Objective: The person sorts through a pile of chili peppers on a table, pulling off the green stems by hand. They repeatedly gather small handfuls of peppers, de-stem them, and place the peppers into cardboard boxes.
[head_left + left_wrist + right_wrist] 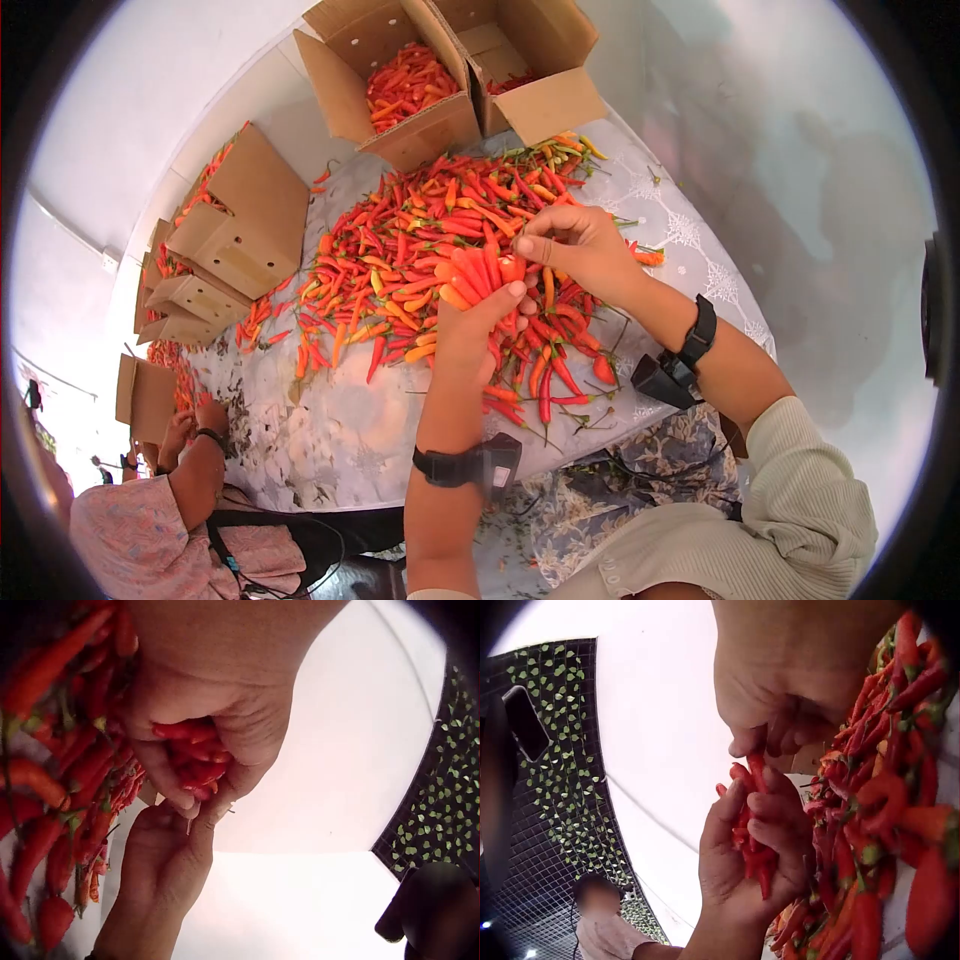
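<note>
In the head view, my left hand [475,325] grips a bunch of red and orange chillies [470,275], its thumb across their ends. My right hand [580,245] is at the top of this bunch with thumb and forefinger close together. The right wrist view shows my left hand [742,855] curled round several red chillies [756,859], while the thumb and fingers of my right hand [780,697] pinch the end of one red chilli [757,769]. Thin stems stick out between the two hands in the left wrist view. Below them lies a large heap of chillies [420,220].
Two cardboard boxes [430,130] with chillies stand at the table's far end. More filled boxes [240,220] line the left side. Another person [150,530] sits at the lower left, hands at a smaller heap. Loose stems lie on the patterned tablecloth [340,420].
</note>
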Demonstrator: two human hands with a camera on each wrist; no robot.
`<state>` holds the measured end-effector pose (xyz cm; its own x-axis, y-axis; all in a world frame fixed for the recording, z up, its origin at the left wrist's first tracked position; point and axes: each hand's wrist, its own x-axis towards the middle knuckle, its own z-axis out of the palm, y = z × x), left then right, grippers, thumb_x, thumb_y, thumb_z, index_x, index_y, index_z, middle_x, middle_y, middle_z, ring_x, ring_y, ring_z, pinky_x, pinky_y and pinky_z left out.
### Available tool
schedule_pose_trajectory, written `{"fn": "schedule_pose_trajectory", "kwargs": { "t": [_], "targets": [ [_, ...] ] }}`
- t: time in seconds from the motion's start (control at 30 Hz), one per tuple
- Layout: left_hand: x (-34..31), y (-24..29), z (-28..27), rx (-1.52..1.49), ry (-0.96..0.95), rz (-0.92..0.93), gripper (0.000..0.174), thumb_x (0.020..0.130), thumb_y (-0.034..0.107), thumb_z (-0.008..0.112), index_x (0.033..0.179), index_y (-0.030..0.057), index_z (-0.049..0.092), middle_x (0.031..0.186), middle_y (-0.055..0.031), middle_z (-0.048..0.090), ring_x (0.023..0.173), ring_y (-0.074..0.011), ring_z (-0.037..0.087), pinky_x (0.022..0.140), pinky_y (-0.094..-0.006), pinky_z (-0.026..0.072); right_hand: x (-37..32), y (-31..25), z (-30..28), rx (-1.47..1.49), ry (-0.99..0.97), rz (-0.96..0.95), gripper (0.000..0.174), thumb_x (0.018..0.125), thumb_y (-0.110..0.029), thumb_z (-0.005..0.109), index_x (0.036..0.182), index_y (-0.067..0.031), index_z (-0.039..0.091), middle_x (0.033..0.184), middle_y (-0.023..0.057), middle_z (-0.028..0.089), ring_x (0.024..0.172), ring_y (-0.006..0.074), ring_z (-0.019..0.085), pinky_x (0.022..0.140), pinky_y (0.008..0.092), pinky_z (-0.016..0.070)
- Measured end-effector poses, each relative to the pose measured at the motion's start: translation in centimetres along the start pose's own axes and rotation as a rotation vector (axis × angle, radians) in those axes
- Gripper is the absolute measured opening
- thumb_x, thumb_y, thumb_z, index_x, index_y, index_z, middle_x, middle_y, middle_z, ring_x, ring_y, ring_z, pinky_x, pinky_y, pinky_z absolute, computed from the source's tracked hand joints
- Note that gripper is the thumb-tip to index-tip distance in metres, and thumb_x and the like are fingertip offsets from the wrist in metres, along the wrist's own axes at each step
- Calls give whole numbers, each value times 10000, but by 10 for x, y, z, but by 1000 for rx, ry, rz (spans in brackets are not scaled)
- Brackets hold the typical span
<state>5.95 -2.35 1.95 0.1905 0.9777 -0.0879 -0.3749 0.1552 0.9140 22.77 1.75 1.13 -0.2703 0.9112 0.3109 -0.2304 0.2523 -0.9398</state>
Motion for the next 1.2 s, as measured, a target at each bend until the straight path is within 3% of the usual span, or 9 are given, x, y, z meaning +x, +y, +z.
{"fn": "schedule_pose_trajectory", "kwargs": {
  "t": [0.23, 0.53, 0.63, 0.73, 0.83, 0.93, 1.03, 1.2],
  "targets": [
    [0, 1, 3, 92, -3, 6, 281, 756, 53, 679, 1014, 21, 574, 831, -92, 647, 619, -127, 589, 497, -227, 459, 2, 2, -3, -234, 30, -113, 233, 850, -248, 664, 817, -19, 644, 745, -5, 597, 687, 62, 527, 632, 232, 424],
    [1, -2, 4, 100, -38, 40, 279, 740, 41, 687, 996, 18, 580, 814, -97, 645, 581, -138, 574, 484, -237, 445, -3, -11, 3, 418, 35, 336, 81, 852, -161, 645, 837, -87, 614, 735, -4, 603, 667, 73, 546, 614, 233, 449],
    [1, -1, 3, 116, -28, 42, 279, 738, 34, 682, 996, 19, 576, 812, -97, 644, 578, -136, 570, 482, -239, 442, -4, -11, 5, 457, 61, 356, 107, 866, -168, 635, 822, -73, 611, 764, -19, 585, 695, 77, 547, 609, 239, 440],
    [4, -2, 0, 105, 13, 10, 272, 742, 29, 674, 996, 22, 574, 808, -92, 642, 575, -130, 566, 482, -236, 440, -2, 3, 9, -217, 177, -111, 108, 833, -122, 647, 775, -35, 620, 776, 25, 598, 676, 138, 565, 581, 281, 445],
    [2, 0, 1, 84, -12, 17, 265, 745, 24, 668, 992, 25, 572, 794, -85, 639, 569, -126, 561, 482, -232, 437, -8, -6, 12, -636, 229, -554, 67, 782, -66, 671, 786, -35, 612, 780, 65, 574, 680, 200, 568, 583, 304, 454],
    [3, 0, 2, 38, -40, 40, 246, 733, 16, 686, 957, 21, 586, 742, -54, 628, 557, -118, 573, 446, -221, 430, -8, -8, 12, -677, 229, -682, 74, 741, -30, 677, 786, -49, 621, 775, 92, 559, 680, 236, 564, 586, 318, 459],
    [2, -1, 1, 70, -49, 8, 250, 734, 23, 690, 960, 23, 585, 754, -59, 630, 552, -118, 570, 444, -223, 429, -3, -12, 3, -835, 379, -815, 71, 744, -21, 669, 784, -47, 616, 771, 86, 561, 685, 229, 571, 570, 312, 452],
    [3, 1, 1, 66, 61, -12, 261, 738, 36, 695, 972, 24, 581, 770, -63, 634, 566, -120, 573, 456, -221, 435, 11, -19, -28, -727, 788, -598, 129, 740, 3, 647, 849, -56, 610, 769, 73, 563, 678, 211, 565, 612, 330, 450]
  ]
}}
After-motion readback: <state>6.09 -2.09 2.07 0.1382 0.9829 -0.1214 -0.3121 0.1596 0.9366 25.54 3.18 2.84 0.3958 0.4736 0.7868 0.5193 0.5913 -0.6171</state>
